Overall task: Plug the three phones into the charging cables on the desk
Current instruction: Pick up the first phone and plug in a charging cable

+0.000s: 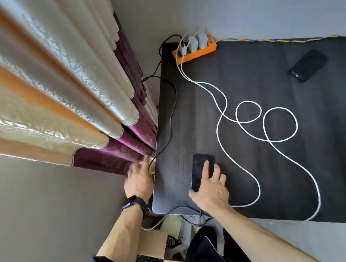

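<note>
While the right hand point(212, 187) lies flat on a dark flat phone point(201, 170) near the front left of the dark wooden desk point(167, 131), its fingers are spread over the phone's near end, thumb by the phone's near corner, not pinching it. The left hand point(139, 177), w/ a black watch point(134, 204) on the wrist, is off the desk's left edge by the cream and purple curtain point(56, 101). Its fingers are open and touch a thin black cable point(171, 118) that runs along the desk's left side; can't tell if they grip it. A 2nd dark phone point(308, 64) lies alone at the far right on the black desk mat point(301, 170). Two long white cables point(253, 121) loop across the mat from white chargers point(197, 39) in an orange power strip point(194, 52) at the back. A 3rd phone isn't seen.
</note>
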Demonstrator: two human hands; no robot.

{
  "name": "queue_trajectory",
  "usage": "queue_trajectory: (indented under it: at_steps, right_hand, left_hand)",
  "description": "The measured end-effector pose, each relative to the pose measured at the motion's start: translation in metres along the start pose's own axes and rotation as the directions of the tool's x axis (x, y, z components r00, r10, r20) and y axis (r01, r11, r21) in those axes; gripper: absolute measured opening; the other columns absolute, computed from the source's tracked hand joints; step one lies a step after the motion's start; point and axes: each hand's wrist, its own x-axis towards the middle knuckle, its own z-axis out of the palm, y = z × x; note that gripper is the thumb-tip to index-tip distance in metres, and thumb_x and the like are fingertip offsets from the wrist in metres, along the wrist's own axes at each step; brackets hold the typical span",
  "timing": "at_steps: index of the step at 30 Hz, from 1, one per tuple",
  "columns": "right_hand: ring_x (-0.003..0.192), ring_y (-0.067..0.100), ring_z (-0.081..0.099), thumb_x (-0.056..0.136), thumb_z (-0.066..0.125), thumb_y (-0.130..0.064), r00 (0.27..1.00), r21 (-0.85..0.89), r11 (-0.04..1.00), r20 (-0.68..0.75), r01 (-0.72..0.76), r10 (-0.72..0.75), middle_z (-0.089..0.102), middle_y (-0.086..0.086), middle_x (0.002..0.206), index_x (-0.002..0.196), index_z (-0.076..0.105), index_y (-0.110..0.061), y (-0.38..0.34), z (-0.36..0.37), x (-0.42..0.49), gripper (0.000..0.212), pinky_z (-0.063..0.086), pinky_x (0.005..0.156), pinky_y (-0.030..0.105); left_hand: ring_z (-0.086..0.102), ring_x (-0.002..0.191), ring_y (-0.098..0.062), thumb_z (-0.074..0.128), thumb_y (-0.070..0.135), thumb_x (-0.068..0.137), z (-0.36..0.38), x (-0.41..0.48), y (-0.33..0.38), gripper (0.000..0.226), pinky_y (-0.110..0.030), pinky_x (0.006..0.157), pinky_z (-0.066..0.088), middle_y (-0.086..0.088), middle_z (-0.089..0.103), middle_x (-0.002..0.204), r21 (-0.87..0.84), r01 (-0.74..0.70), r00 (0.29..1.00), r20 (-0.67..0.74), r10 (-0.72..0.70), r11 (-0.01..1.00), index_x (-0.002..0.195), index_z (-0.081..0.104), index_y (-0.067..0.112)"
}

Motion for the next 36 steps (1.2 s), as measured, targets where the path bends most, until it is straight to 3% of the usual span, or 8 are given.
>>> queue_trajectory:
  at_steps: [4, 7, 12, 18, 21, 25, 30, 36]
  right_hand:
    - [0.13, 0.036, 0.03, 0.079, 0.063, -0.065, 0.999, 0.021, 0.998, -0.019, 0.051, -0.051, 0.009, 0.011, 0.159, 0.159, -0.002, -0.019, 0.006, -0.002, -0.001, 0.113, 0.052, 0.093, 0.043]
    - [0.131, 0.037, 0.029, 0.073, 0.066, -0.072, 0.999, -0.025, 0.999, 0.012, 0.035, -0.035, 0.004, 0.013, 0.159, 0.158, -0.006, -0.018, 0.001, -0.002, -0.006, 0.123, 0.049, 0.095, 0.043]
    - [0.125, 0.041, 0.034, 0.076, 0.072, -0.058, 0.998, 0.02, 0.999, 0.042, 0.042, -0.042, 0.005, 0.013, 0.156, 0.158, -0.005, -0.022, -0.004, 0.001, -0.009, 0.118, 0.048, 0.095, 0.043]
    - [0.124, 0.041, 0.037, 0.078, 0.068, -0.063, 0.991, 0.003, 0.992, 0.052, 0.123, -0.123, 0.016, 0.015, 0.15, 0.159, 0.0, -0.019, -0.019, 0.0, -0.002, 0.114, 0.049, 0.096, 0.044]
    - [0.126, 0.04, 0.038, 0.077, 0.068, -0.066, 0.979, -0.011, 0.983, 0.087, 0.186, -0.184, 0.013, 0.014, 0.152, 0.159, -0.001, -0.019, -0.03, 0.004, 0.0, 0.116, 0.049, 0.097, 0.044]
    - [0.123, 0.039, 0.042, 0.083, 0.068, -0.059, 0.962, 0.007, 0.97, 0.122, 0.244, -0.243, 0.009, 0.01, 0.154, 0.159, 0.0, -0.02, -0.039, 0.009, -0.002, 0.109, 0.048, 0.097, 0.044]
    - [0.111, 0.035, 0.062, 0.094, 0.062, -0.033, 0.939, 0.138, 0.949, 0.162, 0.284, -0.305, 0.013, 0.005, 0.155, 0.159, 0.012, -0.016, -0.029, 0.003, 0.001, 0.083, 0.047, 0.102, 0.042]
    - [0.138, 0.018, 0.045, 0.096, 0.046, -0.007, 0.852, 0.256, 0.883, 0.259, 0.394, -0.455, -0.002, -0.015, 0.167, 0.16, 0.013, -0.021, -0.003, 0.003, 0.0, 0.073, 0.038, 0.112, 0.036]
  left_hand:
    - [0.058, 0.09, -0.036, 0.058, 0.034, 0.085, 0.023, -0.048, 0.014, 0.042, -0.045, 0.065, 0.053, -0.012, 0.057, 0.108, -0.002, -0.201, 0.969, -0.149, 0.199, 0.98, 0.122, 0.058, 0.015]
    - [0.06, 0.09, -0.025, 0.055, 0.045, 0.083, 0.051, -0.095, 0.018, 0.032, -0.038, 0.068, 0.053, 0.002, 0.061, 0.104, 0.053, -0.465, 0.884, -0.017, 0.467, 0.884, 0.106, 0.063, 0.025]
    - [0.062, 0.072, -0.022, 0.068, 0.022, 0.069, 0.065, -0.109, 0.008, 0.028, -0.03, 0.057, 0.047, 0.003, 0.061, 0.08, 0.227, -0.61, 0.783, 0.028, 0.621, 0.759, 0.097, 0.065, 0.024]
    - [0.063, 0.065, -0.025, 0.057, 0.017, 0.069, 0.045, -0.103, -0.041, 0.02, -0.031, 0.053, 0.047, -0.002, 0.064, 0.073, 0.313, -0.452, 0.866, -0.072, 0.495, 0.835, 0.084, 0.071, 0.017]
    - [0.062, 0.076, -0.025, 0.077, 0.014, 0.068, 0.032, -0.103, -0.058, 0.024, -0.033, 0.061, 0.045, -0.001, 0.062, 0.081, 0.194, -0.276, 0.959, -0.01, 0.283, 0.942, 0.087, 0.065, 0.02]
    - [0.058, 0.096, -0.029, 0.054, 0.031, 0.094, 0.03, -0.098, -0.041, 0.022, -0.039, 0.076, 0.049, -0.002, 0.062, 0.104, -0.041, -0.087, 0.995, -0.054, 0.084, 0.995, 0.112, 0.062, 0.021]
    - [0.054, 0.108, -0.03, 0.052, 0.046, 0.092, 0.04, -0.092, -0.004, 0.048, -0.042, 0.088, 0.051, -0.004, 0.056, 0.124, -0.271, -0.081, 0.997, -0.03, 0.076, 0.959, 0.136, 0.054, 0.025]
    - [0.048, 0.112, -0.027, 0.055, 0.054, 0.089, 0.047, -0.089, 0.016, 0.067, -0.039, 0.087, 0.05, 0.001, 0.051, 0.131, -0.136, -0.043, 0.999, -0.022, 0.041, 0.99, 0.148, 0.04, 0.026]
